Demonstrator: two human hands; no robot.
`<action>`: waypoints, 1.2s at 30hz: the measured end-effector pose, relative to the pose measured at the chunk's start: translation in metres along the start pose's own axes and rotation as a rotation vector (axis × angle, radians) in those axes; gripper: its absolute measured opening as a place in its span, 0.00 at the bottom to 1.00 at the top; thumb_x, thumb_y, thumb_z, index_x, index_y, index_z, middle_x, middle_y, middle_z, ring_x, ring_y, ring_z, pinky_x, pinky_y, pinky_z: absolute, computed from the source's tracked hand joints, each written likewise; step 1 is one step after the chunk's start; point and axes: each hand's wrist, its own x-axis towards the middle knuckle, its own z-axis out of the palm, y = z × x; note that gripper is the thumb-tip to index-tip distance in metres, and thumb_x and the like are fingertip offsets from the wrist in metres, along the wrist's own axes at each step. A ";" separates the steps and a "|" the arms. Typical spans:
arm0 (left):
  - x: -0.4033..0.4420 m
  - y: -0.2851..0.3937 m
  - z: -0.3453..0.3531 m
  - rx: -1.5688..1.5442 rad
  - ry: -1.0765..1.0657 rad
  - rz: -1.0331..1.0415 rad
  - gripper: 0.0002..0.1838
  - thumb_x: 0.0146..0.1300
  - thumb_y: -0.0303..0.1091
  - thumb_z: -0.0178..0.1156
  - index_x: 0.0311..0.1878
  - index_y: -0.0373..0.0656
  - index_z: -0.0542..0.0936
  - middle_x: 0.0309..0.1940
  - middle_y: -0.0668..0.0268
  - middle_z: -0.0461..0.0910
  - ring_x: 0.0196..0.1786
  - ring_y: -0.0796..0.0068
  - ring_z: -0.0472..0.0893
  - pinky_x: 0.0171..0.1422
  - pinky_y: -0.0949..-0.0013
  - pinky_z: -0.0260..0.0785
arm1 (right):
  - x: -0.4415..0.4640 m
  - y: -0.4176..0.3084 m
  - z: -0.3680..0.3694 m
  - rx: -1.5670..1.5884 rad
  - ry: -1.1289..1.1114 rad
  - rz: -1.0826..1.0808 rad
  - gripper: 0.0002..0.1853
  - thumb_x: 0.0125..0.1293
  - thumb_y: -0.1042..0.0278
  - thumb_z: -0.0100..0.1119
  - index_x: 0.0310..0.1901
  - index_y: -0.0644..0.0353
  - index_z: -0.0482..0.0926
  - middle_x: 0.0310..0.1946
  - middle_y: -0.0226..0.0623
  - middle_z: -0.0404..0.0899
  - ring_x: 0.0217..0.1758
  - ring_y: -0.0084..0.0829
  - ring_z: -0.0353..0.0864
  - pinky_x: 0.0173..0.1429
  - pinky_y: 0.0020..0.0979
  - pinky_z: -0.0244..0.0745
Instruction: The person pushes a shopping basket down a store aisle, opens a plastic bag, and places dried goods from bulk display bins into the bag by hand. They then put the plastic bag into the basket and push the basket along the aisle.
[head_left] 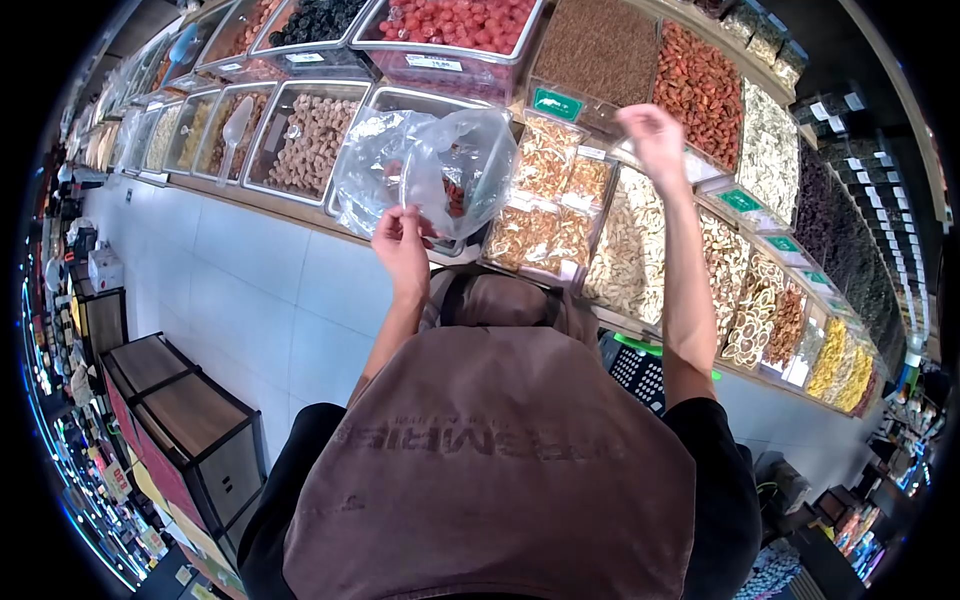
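My left hand (402,250) pinches the lower edge of a clear plastic bag (425,150). The bag lies spread across the top of a clear bin (470,232), and a few reddish-brown pieces show through it. To the right, my right hand (657,145) is raised above the bins near the dried red pieces (695,95). Its fingers are loosely bent and apart, slightly blurred, with nothing visible in them. Beneath that arm is a bin of pale sliced pieces (632,245). Packaged orange-brown strips (545,235) sit between my hands.
Bins of red candied fruit (460,25), dark dried fruit (315,20) and round brown nuts (315,140) stand left and behind. A scoop (237,130) rests in another bin. A green-trimmed black basket (637,370) is below the counter's edge. A dark-framed box stand (185,400) is at lower left.
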 end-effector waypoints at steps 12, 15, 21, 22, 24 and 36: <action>-0.007 0.023 0.006 0.115 -0.096 0.118 0.07 0.73 0.29 0.57 0.39 0.36 0.79 0.21 0.70 0.78 0.22 0.82 0.78 0.24 0.79 0.63 | -0.041 -0.061 0.124 -0.031 -0.642 -0.218 0.17 0.71 0.65 0.60 0.57 0.63 0.79 0.57 0.44 0.77 0.48 0.27 0.83 0.54 0.29 0.78; -0.008 0.006 -0.006 0.102 -0.087 0.088 0.07 0.72 0.31 0.58 0.39 0.37 0.79 0.21 0.69 0.79 0.22 0.83 0.78 0.25 0.79 0.64 | -0.029 -0.055 0.084 -0.186 -0.607 -0.011 0.15 0.70 0.65 0.61 0.54 0.62 0.80 0.47 0.41 0.80 0.42 0.25 0.81 0.49 0.28 0.78; -0.016 0.010 0.003 0.148 -0.129 0.030 0.06 0.70 0.30 0.62 0.39 0.37 0.79 0.20 0.71 0.78 0.24 0.83 0.79 0.25 0.79 0.64 | 0.022 -0.024 -0.025 -0.377 -0.027 -0.040 0.22 0.70 0.60 0.60 0.60 0.64 0.76 0.58 0.48 0.78 0.53 0.37 0.82 0.59 0.42 0.79; -0.016 0.008 0.004 0.156 -0.159 0.012 0.07 0.69 0.31 0.63 0.39 0.38 0.79 0.21 0.70 0.79 0.24 0.82 0.80 0.25 0.78 0.65 | 0.032 -0.014 -0.042 -0.558 0.077 -0.076 0.24 0.69 0.58 0.60 0.61 0.63 0.75 0.60 0.50 0.76 0.58 0.40 0.78 0.63 0.44 0.75; -0.016 0.005 0.007 0.173 -0.195 -0.039 0.08 0.69 0.33 0.64 0.40 0.38 0.79 0.22 0.69 0.80 0.24 0.80 0.81 0.26 0.78 0.67 | 0.040 -0.006 -0.068 -0.871 0.167 -0.062 0.32 0.67 0.49 0.60 0.66 0.61 0.69 0.64 0.55 0.69 0.70 0.49 0.66 0.72 0.49 0.62; -0.024 0.014 0.024 0.241 -0.284 -0.018 0.08 0.70 0.31 0.63 0.37 0.37 0.78 0.22 0.71 0.79 0.24 0.82 0.80 0.26 0.78 0.67 | 0.078 0.067 -0.084 -0.962 0.312 0.010 0.23 0.69 0.49 0.56 0.52 0.63 0.72 0.52 0.57 0.73 0.48 0.57 0.82 0.52 0.50 0.79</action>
